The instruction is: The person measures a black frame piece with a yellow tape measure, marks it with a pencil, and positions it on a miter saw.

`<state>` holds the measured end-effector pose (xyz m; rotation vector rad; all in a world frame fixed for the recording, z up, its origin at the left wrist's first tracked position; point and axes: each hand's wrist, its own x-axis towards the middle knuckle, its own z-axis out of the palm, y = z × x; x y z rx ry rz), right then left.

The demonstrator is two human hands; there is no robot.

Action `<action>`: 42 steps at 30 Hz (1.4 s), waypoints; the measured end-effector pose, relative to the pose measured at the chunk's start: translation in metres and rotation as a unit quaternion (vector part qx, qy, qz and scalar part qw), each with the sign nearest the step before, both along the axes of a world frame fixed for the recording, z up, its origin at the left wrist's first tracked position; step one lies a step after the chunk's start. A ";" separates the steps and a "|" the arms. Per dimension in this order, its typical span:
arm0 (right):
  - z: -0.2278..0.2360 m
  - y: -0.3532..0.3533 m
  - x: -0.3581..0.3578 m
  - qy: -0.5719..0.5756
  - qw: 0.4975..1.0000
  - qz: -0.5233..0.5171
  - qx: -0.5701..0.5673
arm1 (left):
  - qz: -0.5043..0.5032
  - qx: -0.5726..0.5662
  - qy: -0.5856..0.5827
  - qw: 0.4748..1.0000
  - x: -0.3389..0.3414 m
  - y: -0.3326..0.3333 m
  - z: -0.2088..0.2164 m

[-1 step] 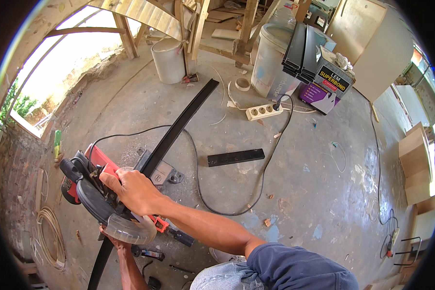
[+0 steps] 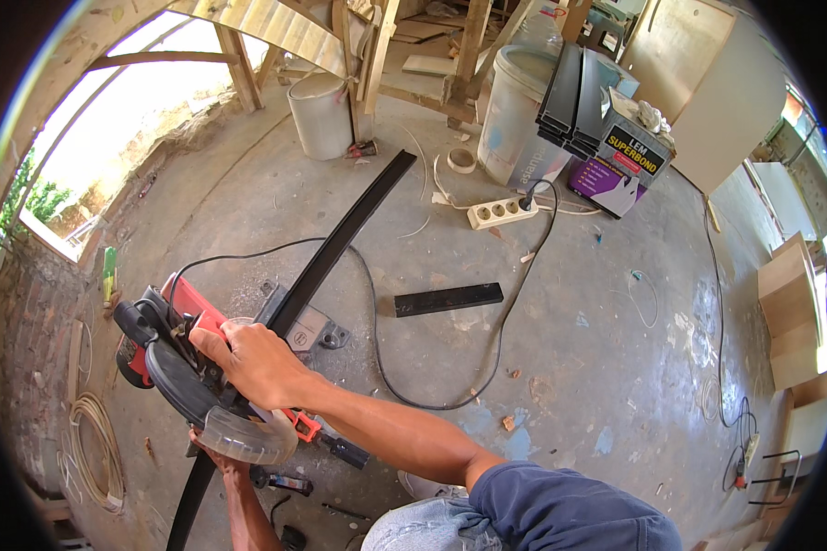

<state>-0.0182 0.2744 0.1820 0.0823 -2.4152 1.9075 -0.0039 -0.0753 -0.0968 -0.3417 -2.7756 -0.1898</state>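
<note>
On the concrete floor (image 2: 570, 367), a red and black chop saw (image 2: 188, 363) is sitting with a long black metal profile (image 2: 335, 243) running through it. The right hand (image 2: 253, 363) is gripping the saw's handle, fingers wrapped closed around it. The left hand (image 2: 213, 452) is lying just below the saw's clear blade guard (image 2: 248, 436), closing on the near end of the profile. Right of the saw, a short black offcut (image 2: 448, 298) is lying well apart. Beyond the saw, its black cord (image 2: 487, 367) is trailing to a white power strip (image 2: 501, 212).
</note>
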 end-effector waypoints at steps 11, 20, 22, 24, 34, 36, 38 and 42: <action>0.001 -0.001 0.000 -0.005 1.000 0.016 -0.016 | 0.010 0.000 -0.020 1.000 0.000 -0.001 0.003; 0.001 -0.001 0.001 0.004 1.000 0.011 -0.015 | -0.001 0.054 -0.014 0.998 -0.002 -0.010 -0.007; 0.002 -0.001 0.001 -0.004 1.000 0.010 -0.015 | -0.001 0.007 0.011 1.000 -0.002 -0.013 -0.009; 0.000 0.001 0.002 -0.008 1.000 0.010 -0.012 | -0.005 -0.076 0.029 0.997 0.001 -0.002 0.001; 0.004 0.001 0.002 -0.008 1.000 0.021 -0.018 | -0.008 0.038 -0.028 0.999 0.002 0.008 0.016; 0.002 0.001 0.002 -0.007 1.000 0.017 -0.017 | -0.003 0.091 -0.055 0.994 0.003 0.010 0.017; 0.000 0.000 0.001 -0.006 1.000 0.013 -0.017 | -0.012 0.007 -0.026 1.000 0.004 0.012 0.020; -0.002 0.000 0.001 -0.004 1.000 0.011 -0.012 | -0.019 -0.021 -0.010 1.000 0.005 0.016 0.024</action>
